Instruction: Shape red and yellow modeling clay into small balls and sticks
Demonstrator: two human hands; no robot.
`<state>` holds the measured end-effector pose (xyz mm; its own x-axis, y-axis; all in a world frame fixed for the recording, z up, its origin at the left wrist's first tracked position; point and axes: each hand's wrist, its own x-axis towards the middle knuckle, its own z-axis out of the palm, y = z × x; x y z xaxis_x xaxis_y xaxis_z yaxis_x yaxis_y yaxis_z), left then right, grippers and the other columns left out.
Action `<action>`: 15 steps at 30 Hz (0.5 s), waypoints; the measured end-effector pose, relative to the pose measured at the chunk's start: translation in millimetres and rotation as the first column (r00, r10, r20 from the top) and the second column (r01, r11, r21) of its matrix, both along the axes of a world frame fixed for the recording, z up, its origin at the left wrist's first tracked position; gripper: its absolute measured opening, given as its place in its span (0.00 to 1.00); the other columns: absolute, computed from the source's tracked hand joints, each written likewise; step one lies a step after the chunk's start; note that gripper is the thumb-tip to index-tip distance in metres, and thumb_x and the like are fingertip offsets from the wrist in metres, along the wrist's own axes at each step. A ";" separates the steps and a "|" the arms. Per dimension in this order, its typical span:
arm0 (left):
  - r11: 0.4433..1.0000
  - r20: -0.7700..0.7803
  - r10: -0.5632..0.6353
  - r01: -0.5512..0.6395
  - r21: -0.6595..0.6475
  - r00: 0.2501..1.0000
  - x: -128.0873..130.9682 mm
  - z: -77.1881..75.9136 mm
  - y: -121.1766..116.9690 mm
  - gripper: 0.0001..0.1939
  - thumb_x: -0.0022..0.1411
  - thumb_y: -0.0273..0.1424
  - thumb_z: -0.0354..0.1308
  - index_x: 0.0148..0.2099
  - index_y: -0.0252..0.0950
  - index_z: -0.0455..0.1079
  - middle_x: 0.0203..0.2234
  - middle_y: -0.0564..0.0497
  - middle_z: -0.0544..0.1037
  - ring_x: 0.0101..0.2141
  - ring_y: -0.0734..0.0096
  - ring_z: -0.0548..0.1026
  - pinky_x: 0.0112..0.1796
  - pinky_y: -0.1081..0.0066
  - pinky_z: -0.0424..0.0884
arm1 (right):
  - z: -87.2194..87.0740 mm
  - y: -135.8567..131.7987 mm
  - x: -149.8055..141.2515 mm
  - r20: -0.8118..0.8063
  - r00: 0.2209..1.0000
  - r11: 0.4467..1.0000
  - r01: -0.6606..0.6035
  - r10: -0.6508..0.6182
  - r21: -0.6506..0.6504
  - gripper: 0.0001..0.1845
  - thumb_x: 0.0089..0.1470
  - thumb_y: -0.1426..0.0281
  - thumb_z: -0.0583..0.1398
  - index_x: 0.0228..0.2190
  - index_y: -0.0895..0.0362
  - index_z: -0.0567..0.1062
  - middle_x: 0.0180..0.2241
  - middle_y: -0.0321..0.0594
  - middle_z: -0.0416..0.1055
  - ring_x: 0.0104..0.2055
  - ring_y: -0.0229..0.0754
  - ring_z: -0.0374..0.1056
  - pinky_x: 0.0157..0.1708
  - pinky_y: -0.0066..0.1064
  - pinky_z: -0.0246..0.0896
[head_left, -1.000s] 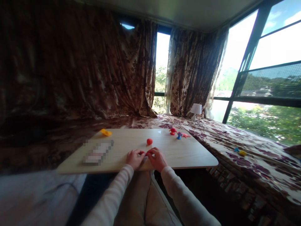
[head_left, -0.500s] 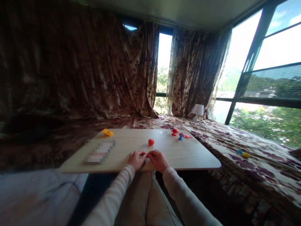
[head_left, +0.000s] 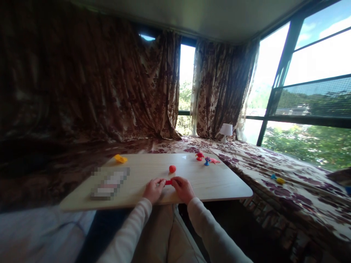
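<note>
Between my two hands, over the near part of the pale table (head_left: pixel 142 166), stretches a short red strip of what looks like modelling clay (head_left: pixel 168 182). My left hand (head_left: pixel 154 190) is closed, pinching its left end between thumb and fingers. The right end is pinched by my right hand (head_left: pixel 183 188), also closed. Just beyond the strip, a round red ball (head_left: pixel 172 169), apparently clay too, rests on the tabletop, touched by neither hand.
Small red (head_left: pixel 200 156) and blue (head_left: pixel 207 161) toy figures stand at the far right, beside a pink-red animal-like figure (head_left: pixel 214 160). A yellow object (head_left: pixel 120 159) lies far left, behind a blurred-out flat item (head_left: pixel 109 184). A white lamp (head_left: pixel 226 130) stands beyond the table.
My hands have moved slightly apart, and the red strip now shows between them, where it was mostly hidden by the fingers. The whole view has shifted a little; the ball stays put.
</note>
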<state>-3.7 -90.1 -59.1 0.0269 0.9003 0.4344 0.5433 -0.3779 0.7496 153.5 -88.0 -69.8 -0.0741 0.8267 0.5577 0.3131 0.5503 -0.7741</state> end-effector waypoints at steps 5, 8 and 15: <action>0.998 0.066 -0.052 0.049 0.041 0.996 -0.4 -5.8 3.2 0.15 0.47 0.32 0.57 0.39 0.35 0.73 0.31 0.48 0.78 0.36 0.64 0.75 0.44 0.65 0.68 | -0.5 0.7 0.0 -0.036 0.999 1.000 -0.014 0.013 -0.018 0.12 0.50 0.68 0.55 0.32 0.59 0.77 0.26 0.39 0.74 0.28 0.38 0.68 0.30 0.28 0.64; 0.999 0.084 -0.041 0.038 0.030 0.996 -0.8 -6.3 3.4 0.12 0.49 0.34 0.56 0.35 0.34 0.74 0.32 0.46 0.79 0.38 0.62 0.75 0.44 0.63 0.68 | -1.6 1.4 -1.0 -0.005 1.000 0.999 -0.016 0.016 0.028 0.14 0.45 0.72 0.57 0.36 0.59 0.76 0.28 0.39 0.74 0.27 0.37 0.67 0.29 0.27 0.64; 0.997 0.074 -0.045 0.040 0.061 0.996 -0.9 -8.9 5.0 0.14 0.47 0.32 0.59 0.38 0.36 0.75 0.30 0.48 0.79 0.35 0.64 0.75 0.43 0.65 0.69 | -4.4 3.9 -0.1 0.057 0.998 0.996 -0.021 0.017 0.084 0.11 0.43 0.75 0.56 0.31 0.58 0.75 0.27 0.38 0.71 0.27 0.35 0.65 0.26 0.25 0.62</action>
